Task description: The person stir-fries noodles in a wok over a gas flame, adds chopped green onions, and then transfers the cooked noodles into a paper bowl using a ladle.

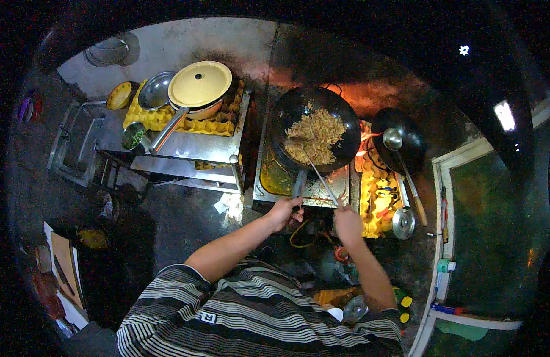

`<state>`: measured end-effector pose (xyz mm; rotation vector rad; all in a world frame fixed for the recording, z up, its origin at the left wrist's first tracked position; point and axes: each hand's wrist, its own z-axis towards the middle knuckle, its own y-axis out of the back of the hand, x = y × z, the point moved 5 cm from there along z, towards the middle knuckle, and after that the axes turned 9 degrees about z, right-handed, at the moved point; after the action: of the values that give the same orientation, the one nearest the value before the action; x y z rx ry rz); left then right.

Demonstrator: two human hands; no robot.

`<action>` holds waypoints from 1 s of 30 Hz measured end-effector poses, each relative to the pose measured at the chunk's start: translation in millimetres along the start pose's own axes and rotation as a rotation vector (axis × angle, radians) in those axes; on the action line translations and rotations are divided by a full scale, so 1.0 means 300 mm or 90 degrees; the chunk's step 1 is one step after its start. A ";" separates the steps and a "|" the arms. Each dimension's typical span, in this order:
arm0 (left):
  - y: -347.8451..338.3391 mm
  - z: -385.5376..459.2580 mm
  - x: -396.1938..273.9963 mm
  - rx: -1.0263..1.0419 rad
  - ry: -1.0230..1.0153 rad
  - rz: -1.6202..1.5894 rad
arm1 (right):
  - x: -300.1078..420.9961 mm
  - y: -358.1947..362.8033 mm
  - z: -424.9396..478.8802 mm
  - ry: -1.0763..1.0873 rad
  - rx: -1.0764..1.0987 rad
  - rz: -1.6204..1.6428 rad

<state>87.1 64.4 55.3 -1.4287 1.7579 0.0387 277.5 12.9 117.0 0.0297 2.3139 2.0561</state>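
A black wok [317,96] sits on the stove [268,178], and fried food [319,134] that looks like rice or short noodles lies in it. My left hand [286,213] is closed around the lower end of the wok's handle [299,184]. In my right hand [348,225] is the long thin handle of a cooking utensil [321,180]; its head reaches into the left part of the food and is partly hidden there. Orange flames [366,136] show at the wok's right side.
Left stands a steel table [194,146] with yellow egg trays [176,127], a lidded pan [201,85], a metal bowl [154,91] and a cup of chopped greens [134,136]. At right, a second wok [408,129], a ladle [392,139] and a small lid [403,224] rest near more egg trays [371,209].
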 end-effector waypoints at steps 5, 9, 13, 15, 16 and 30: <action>0.010 0.021 0.013 -0.009 0.011 0.005 | -0.060 0.314 -0.116 -0.012 0.038 -0.081; 0.022 0.091 0.050 0.022 -0.042 -0.038 | 0.045 0.346 -0.062 0.008 0.081 0.087; 0.010 0.032 0.016 0.013 -0.012 0.055 | 0.152 0.168 0.233 -0.065 0.003 0.168; 0.005 0.045 0.016 0.028 -0.014 0.070 | 0.093 -0.005 0.363 -0.131 -0.017 0.172; 0.011 0.043 0.015 0.022 -0.016 0.052 | 0.113 0.001 0.371 -0.129 -0.022 0.185; -0.008 -0.007 -0.002 0.004 -0.006 0.003 | 0.063 0.054 0.103 -0.010 0.058 0.083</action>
<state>87.9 63.0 58.1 -1.4182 1.7527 0.0421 259.8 46.2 129.0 0.2053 2.4557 1.9953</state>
